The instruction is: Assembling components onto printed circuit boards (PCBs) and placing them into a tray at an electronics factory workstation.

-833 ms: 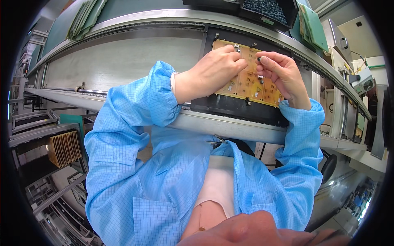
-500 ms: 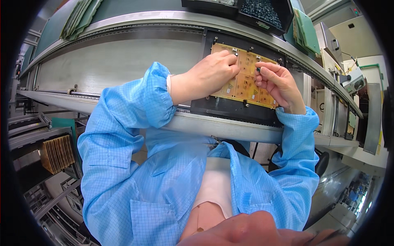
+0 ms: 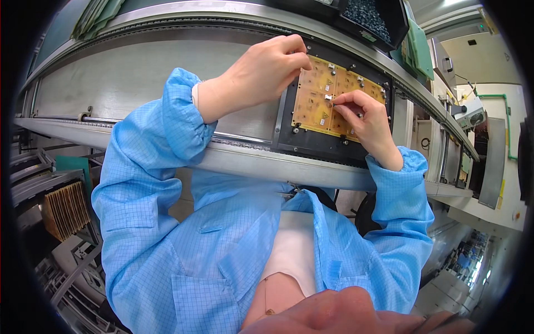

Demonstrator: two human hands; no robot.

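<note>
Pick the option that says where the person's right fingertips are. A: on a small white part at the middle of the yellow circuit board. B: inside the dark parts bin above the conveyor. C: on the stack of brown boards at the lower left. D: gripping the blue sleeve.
A: the right hand pinches a small white part on the yellow circuit board, which sits in a black carrier frame.

Open belt (image 3: 139, 78) left of carrier (image 3: 311, 146)

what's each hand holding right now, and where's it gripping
The right hand pinches a small white component by its end over the yellow circuit board. The left hand grips the board's top-left corner.
</note>
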